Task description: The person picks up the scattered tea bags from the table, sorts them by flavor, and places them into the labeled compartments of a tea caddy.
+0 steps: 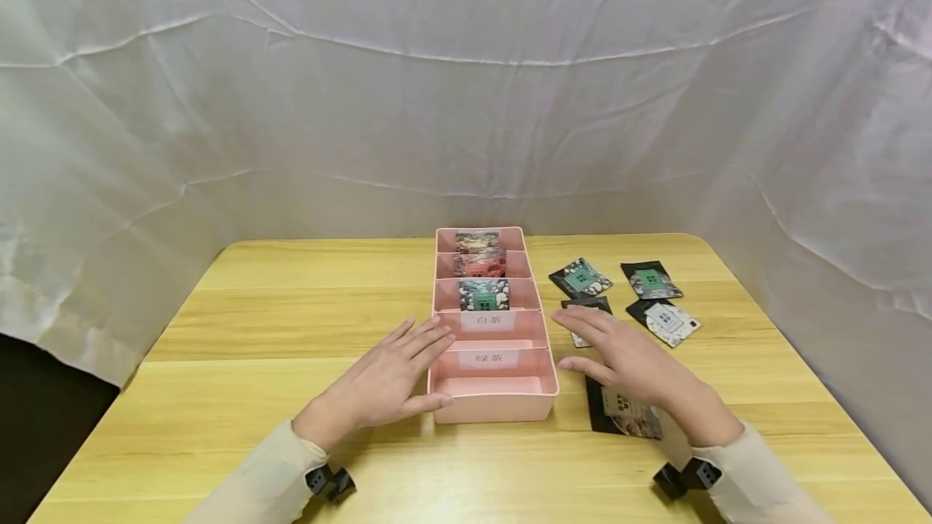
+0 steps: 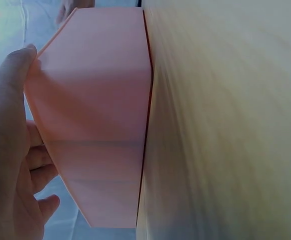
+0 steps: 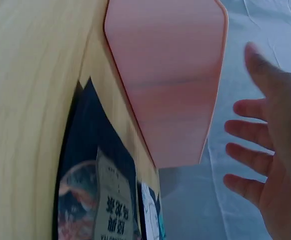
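A long pink divided box (image 1: 495, 409) stands lengthwise on the table. My left hand (image 1: 384, 380) lies along its left side, fingers extended; in the left wrist view the thumb (image 2: 16, 67) meets the rim. To the right of the box, my right hand (image 1: 632, 356) hovers with fingers spread, holding nothing, above loose tea packets. Beneath it are a brown-labelled packet (image 1: 628, 415) and one partly hidden packet (image 1: 580, 340). In the box's rear compartments stand a tan packet (image 1: 476, 242), a red packet (image 1: 482, 265) and a green-labelled packet (image 1: 485, 296).
Farther right lie two green-labelled packets, a floral packet (image 1: 581, 278) and a dark-topped packet (image 1: 652, 280), plus a white-labelled packet (image 1: 664, 322). White paper labels (image 1: 489, 358) mark the front dividers. A pale curtain (image 1: 466, 120) hangs behind the wooden table (image 1: 291, 297).
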Available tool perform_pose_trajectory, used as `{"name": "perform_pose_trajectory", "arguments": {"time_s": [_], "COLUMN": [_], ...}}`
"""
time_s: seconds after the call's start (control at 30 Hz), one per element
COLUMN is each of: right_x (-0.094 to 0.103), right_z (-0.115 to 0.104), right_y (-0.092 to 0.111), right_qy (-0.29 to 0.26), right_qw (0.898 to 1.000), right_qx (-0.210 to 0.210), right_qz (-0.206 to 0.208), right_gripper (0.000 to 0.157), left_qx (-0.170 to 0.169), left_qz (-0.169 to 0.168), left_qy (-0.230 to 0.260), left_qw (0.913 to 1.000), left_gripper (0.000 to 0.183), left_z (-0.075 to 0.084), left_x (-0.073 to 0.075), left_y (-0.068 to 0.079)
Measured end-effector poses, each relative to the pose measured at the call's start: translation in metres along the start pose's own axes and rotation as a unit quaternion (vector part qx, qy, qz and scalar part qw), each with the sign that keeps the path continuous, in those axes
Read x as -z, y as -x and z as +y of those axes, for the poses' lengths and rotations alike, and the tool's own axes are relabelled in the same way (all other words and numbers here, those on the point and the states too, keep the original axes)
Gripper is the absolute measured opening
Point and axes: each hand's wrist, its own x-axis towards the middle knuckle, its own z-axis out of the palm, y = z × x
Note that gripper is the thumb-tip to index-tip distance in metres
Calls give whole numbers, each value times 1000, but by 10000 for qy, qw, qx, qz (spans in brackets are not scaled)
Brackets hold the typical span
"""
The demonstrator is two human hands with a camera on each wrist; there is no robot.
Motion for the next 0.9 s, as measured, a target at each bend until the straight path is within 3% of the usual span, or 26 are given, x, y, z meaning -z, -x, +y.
{"name": "perform_pose_trajectory", "arguments": {"time_s": [0.37, 0.9], "right_x": [-5, -17], "right_z": [18, 43], "right_y": [3, 9], "right_qy": [-20, -261], "right_qw": [9983, 9923], "right_qx": [-496, -931], "right_qz": [-294, -779], "right_gripper": [66, 69], "left_qx": [55, 18], "left_qz": [-84, 56], "left_qy": [75, 98], "left_qw": [9999, 9999], "left_gripper": [83, 83], "left_z": [1, -1], "left_x": [1, -2], "left_y": [-1, 0]}}
